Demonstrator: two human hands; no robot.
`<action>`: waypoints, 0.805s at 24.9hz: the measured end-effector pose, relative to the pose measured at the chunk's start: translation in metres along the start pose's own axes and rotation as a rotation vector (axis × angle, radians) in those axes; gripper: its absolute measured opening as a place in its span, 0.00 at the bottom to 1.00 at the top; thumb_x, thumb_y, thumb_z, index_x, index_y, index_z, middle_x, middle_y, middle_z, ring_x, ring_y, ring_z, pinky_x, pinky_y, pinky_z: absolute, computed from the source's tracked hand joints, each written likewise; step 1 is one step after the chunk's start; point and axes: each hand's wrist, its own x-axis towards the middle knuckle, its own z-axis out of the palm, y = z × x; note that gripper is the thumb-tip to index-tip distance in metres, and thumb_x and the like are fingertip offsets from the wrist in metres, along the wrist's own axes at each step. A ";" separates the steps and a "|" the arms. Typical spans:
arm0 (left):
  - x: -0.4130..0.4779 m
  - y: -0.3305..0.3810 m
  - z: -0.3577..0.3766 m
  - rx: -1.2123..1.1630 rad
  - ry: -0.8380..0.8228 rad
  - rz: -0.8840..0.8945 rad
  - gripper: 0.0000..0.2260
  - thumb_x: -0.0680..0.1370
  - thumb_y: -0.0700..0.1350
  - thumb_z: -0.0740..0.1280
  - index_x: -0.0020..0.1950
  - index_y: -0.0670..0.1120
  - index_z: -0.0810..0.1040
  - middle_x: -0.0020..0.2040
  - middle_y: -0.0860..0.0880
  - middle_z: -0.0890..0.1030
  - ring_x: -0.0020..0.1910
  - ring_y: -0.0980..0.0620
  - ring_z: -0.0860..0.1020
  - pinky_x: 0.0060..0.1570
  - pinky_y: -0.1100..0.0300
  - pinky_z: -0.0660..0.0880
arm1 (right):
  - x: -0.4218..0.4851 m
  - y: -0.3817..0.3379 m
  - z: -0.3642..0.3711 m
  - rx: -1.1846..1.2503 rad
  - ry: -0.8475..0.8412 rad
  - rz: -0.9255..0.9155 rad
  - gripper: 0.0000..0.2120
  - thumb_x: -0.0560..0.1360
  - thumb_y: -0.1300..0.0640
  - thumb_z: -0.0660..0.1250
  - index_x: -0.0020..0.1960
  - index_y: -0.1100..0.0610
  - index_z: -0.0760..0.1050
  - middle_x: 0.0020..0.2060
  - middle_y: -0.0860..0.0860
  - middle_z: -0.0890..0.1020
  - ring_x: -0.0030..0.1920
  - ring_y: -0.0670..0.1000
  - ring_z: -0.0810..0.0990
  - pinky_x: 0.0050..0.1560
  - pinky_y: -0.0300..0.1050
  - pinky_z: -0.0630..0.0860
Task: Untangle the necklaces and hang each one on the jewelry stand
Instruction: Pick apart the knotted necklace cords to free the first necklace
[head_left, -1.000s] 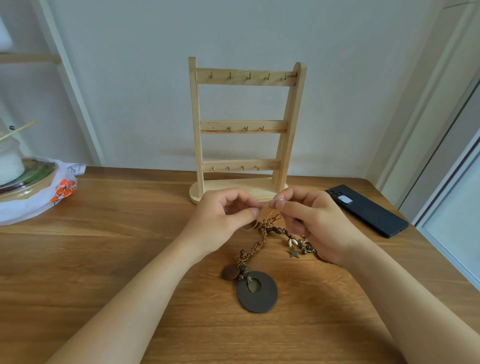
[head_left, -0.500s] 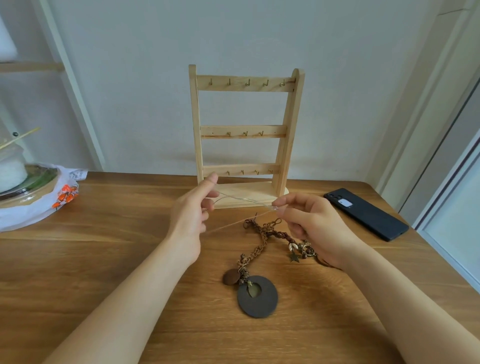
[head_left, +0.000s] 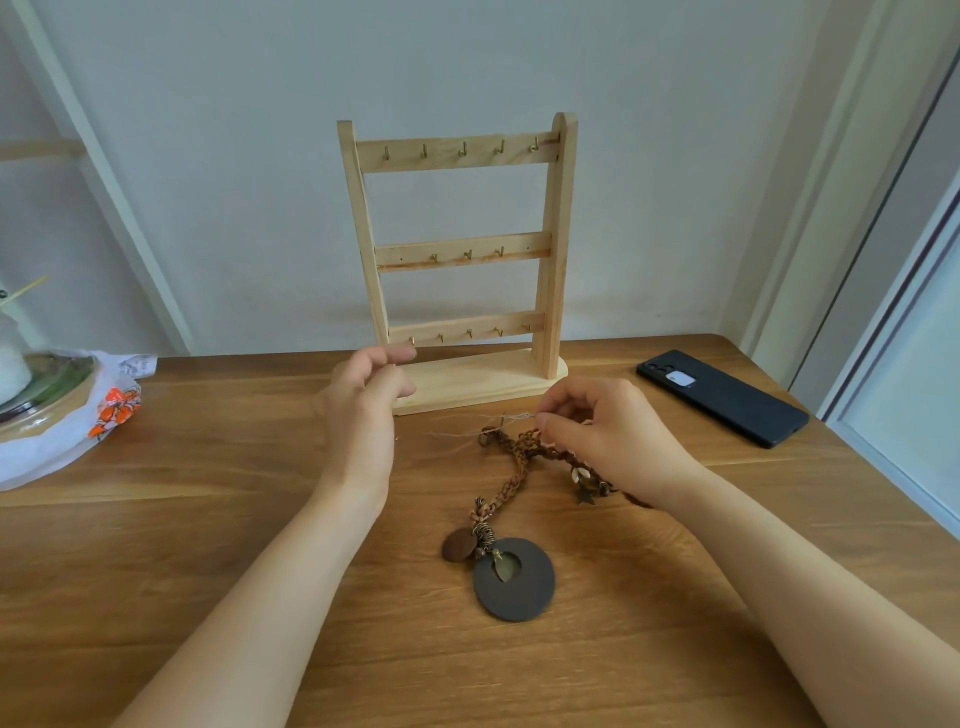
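Observation:
A wooden jewelry stand (head_left: 556, 249) with three hook rails stands at the back of the table, and nothing hangs on it. In front of it lies a brown braided necklace (head_left: 506, 480) with a dark round pendant (head_left: 514, 592) and a small brown disc. A thin pale chain necklace (head_left: 467, 430) lies slack across the braid's upper end. My right hand (head_left: 602, 441) pinches this thin chain at its fingertips and covers part of the braid. My left hand (head_left: 363, 415) hovers left of the tangle with its fingers loosely spread. I see no chain between those fingers.
A black phone (head_left: 722, 397) lies at the back right of the wooden table (head_left: 208, 519). A white plastic bag (head_left: 72, 436) with orange print, holding a round container, sits at the left edge. The wall is just behind the stand.
My hands parted from the knot, the left drawing the thin chain out leftward. Now the chain lies slack, the left hand is further up and left, and the view has tilted down.

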 end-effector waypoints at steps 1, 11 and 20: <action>0.000 -0.003 0.000 0.087 0.000 0.082 0.09 0.66 0.51 0.67 0.43 0.59 0.82 0.57 0.53 0.81 0.65 0.48 0.72 0.66 0.47 0.68 | -0.001 -0.001 0.000 0.026 -0.005 0.010 0.02 0.78 0.58 0.71 0.48 0.53 0.82 0.38 0.50 0.85 0.39 0.47 0.83 0.43 0.41 0.81; -0.019 -0.015 0.015 0.627 -0.303 0.748 0.05 0.72 0.42 0.77 0.44 0.50 0.85 0.39 0.58 0.82 0.42 0.57 0.77 0.43 0.62 0.75 | -0.004 -0.008 0.009 0.166 -0.050 -0.032 0.02 0.76 0.59 0.73 0.46 0.56 0.84 0.33 0.49 0.84 0.33 0.43 0.78 0.37 0.37 0.75; -0.021 -0.008 0.015 0.473 -0.362 0.297 0.06 0.71 0.39 0.78 0.39 0.50 0.84 0.34 0.58 0.82 0.34 0.63 0.77 0.35 0.72 0.70 | -0.006 -0.008 0.011 0.164 -0.053 -0.102 0.01 0.76 0.61 0.73 0.47 0.57 0.83 0.35 0.52 0.84 0.34 0.43 0.78 0.38 0.36 0.75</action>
